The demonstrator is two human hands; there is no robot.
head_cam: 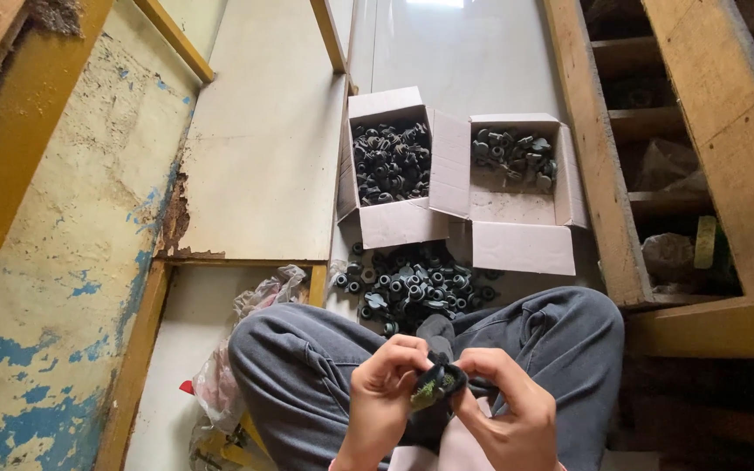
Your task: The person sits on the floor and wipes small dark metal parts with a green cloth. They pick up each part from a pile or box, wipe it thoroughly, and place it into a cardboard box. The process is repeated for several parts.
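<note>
Pale tiled floor [464, 52] fills the middle of the view, with a worn wall [63, 262] of flaking blue and cream paint at 9 o'clock and timber beams [599, 157] at 3 o'clock. Down at 6 o'clock sits the person, grey trousers [307, 366] with knees spread wide, and both hands meet just above the lap. Left hand [381, 388] and right hand [508, 406] are each closed in a pinch on one small black part [438, 382], which lies between them, fingertips touching it from either side; a bit of green shows on its lower edge. Right beyond the hands, toward 12 o'clock, a loose pile [416, 288] of similar black parts lies on the floor between the knees. Farther up stand two open cardboard boxes side by side, touching: the left box [394, 222] is heaped full of black parts, the right box [517, 235] holds only a few along its far wall. A crumpled plastic bag [220, 375] lies at 8 o'clock beside the left knee
</note>
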